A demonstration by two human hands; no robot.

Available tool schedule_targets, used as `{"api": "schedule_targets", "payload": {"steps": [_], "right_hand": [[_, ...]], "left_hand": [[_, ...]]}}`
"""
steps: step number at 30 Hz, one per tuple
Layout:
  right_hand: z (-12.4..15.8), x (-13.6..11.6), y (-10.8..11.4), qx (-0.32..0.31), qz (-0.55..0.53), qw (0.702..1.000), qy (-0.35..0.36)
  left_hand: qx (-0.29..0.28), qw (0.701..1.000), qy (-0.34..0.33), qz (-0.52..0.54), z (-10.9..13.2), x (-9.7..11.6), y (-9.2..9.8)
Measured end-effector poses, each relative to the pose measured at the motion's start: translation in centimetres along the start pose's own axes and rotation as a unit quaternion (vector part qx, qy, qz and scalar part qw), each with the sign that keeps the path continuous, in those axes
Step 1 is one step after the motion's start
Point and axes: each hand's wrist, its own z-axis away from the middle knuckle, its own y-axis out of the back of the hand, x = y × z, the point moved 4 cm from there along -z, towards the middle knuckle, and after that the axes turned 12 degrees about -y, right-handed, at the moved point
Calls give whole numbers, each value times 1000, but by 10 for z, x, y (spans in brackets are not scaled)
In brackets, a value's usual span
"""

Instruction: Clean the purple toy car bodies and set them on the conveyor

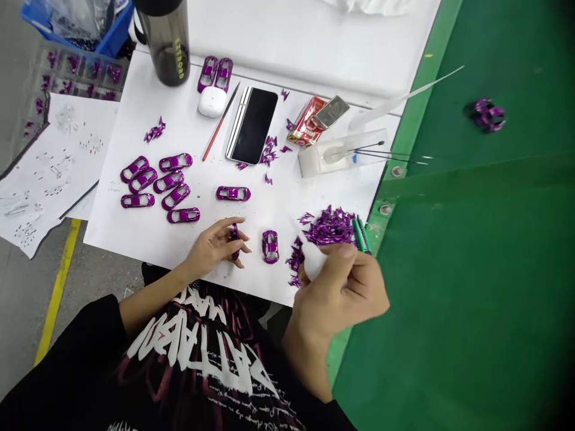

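Observation:
Between the thumb and fingers of my left hand (pixel 215 246) is a purple toy car body (pixel 235 240), held on edge just above the white sheet. My right hand (pixel 344 287) is closed around a small white bottle (pixel 313 258), its narrow tip pointing up and left. Between the hands, another purple car body (pixel 270 246) lies on the sheet. One more car body (pixel 233 193) rests farther off. Just beyond the bottle spreads a heap of small purple parts (pixel 332 226), partly hidden by my right hand.
Several purple car bodies (pixel 175 196) lie at left. A phone (pixel 253 126), a red-handled brush (pixel 214 134), a white earphone case (pixel 212 102) and a dark bottle (pixel 168 48) stand or lie at the back. A clear holder (pixel 341 152) with thin sticks is at right, beside the green surface (pixel 471 269).

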Motion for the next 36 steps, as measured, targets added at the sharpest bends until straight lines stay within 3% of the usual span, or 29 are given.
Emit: {"api": "schedule_targets", "payload": {"steps": [2, 3, 6, 8, 14, 27, 36], "right_hand": [[8, -4, 0, 78, -43, 992, 84], [11, -3, -4, 86, -86, 986, 113], [19, 5, -20, 2, -178, 971, 159], [25, 12, -24, -29, -182, 969, 167], [32, 31, -20, -50, -19, 997, 57], [32, 34, -18, -39, -36, 997, 62], [25, 34, -15, -3, -58, 998, -9]], "left_hand": [[3, 1000, -8, -8, -1, -4, 0], [4, 1000, -10, -12, -1, -6, 0], [6, 1000, -13, -22, -2, -8, 0], [10, 999, -9, -30, -2, -8, -1], [24, 998, 5, -53, -1, -4, -3], [22, 999, 3, -43, -2, -4, -4], [18, 999, 1, -35, -1, -4, -2]]}}
